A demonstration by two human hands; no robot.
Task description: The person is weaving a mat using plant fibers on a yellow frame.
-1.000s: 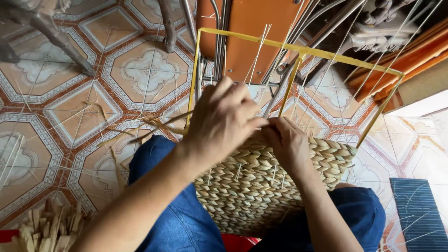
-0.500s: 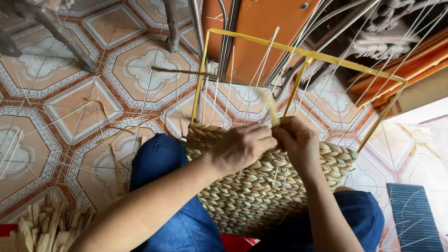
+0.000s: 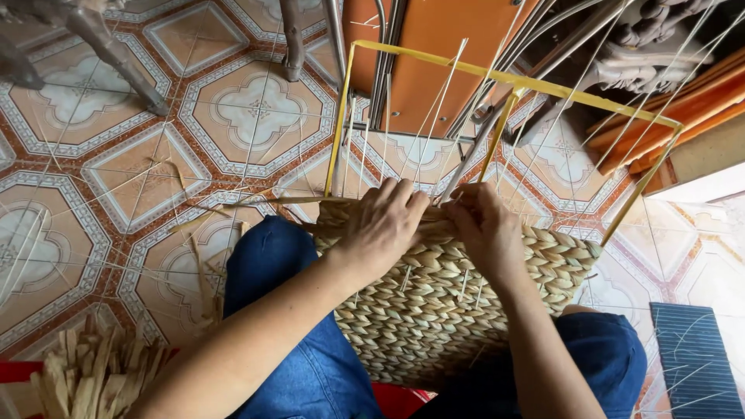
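Both hands' fingers (image 3: 403,203) on basket rim (image 3: 434,233)

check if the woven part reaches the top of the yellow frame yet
No, the weave of the basket stops at the hands, and the yellow frame above holds only bare thin stakes.

Fingertips of the left hand (image 3: 382,225) and right hand (image 3: 485,225) are hidden behind the woven straw basket (image 3: 434,310) rim. Basket base is hidden behind the forearms.

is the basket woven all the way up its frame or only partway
Partway: the woven basket stops at both hands; above, the yellow frame holds only bare thin spokes.
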